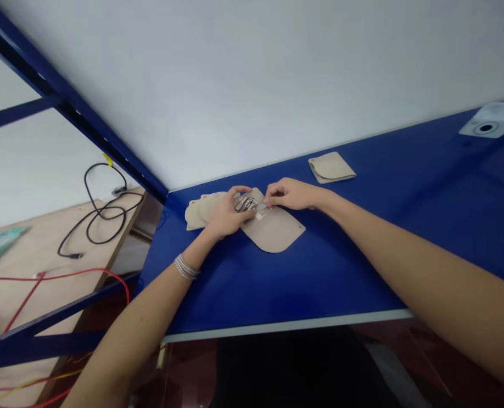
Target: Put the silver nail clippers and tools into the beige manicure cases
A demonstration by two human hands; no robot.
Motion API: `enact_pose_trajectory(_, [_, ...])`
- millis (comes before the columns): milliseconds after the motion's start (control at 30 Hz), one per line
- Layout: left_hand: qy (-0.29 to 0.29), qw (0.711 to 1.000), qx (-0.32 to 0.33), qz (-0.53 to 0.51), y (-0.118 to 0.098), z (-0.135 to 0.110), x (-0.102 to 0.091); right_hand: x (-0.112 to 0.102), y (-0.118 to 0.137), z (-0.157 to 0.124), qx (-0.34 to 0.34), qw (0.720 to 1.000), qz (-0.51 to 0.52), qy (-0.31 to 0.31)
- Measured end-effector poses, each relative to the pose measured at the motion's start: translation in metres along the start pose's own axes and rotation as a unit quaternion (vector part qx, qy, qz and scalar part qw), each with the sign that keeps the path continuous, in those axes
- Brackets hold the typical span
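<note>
An open beige leather key pouch (272,229) lies flat on the blue table top (362,238), with a row of metal clips or keys (245,204) at its middle. My left hand (226,212) grips the pouch's left part, fingers curled over the metal row. My right hand (288,194) comes in from the right, its fingertips pinched at the metal row's right end. Exactly what they pinch is too small to tell. Further beige leather flaps (203,209) stick out under the pouch on the left. A folded beige leather piece (330,167) lies farther back, apart from both hands.
A white plate with a round hole (485,126) sits at the table's far right corner. A white wall rises behind the table. Blue steel frame bars (56,96) run along the left, beyond them a wooden surface (34,289) with black and red cables.
</note>
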State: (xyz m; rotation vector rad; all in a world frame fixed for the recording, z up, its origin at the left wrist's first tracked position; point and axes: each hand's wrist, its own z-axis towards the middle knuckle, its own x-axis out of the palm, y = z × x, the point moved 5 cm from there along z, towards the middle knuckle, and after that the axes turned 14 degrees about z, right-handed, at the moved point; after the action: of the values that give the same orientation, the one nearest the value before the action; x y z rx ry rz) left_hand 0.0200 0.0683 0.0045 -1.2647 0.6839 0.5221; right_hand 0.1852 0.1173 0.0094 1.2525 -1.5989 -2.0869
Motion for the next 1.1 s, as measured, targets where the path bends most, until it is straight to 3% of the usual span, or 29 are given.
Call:
enact_pose_trajectory(533, [-0.005,1.0,0.002,0.013,-0.0013,-0.0013,-0.0012,0.0067,-0.0002,0.0035,-0.007,0.999,-0.031,0.022])
enact_pose_trajectory(700, [-0.005,1.0,0.0,0.018,-0.0031,-0.0017,-0.0019,0.0062,0.0009,0.0044,-0.016,0.999,-0.027,-0.006])
enact_pose_trajectory(1100, [-0.009,1.0,0.005,0.012,-0.0011,-0.0007,-0.0012,0.0022,0.0023,-0.0004,0.049,0.998,0.032,-0.026])
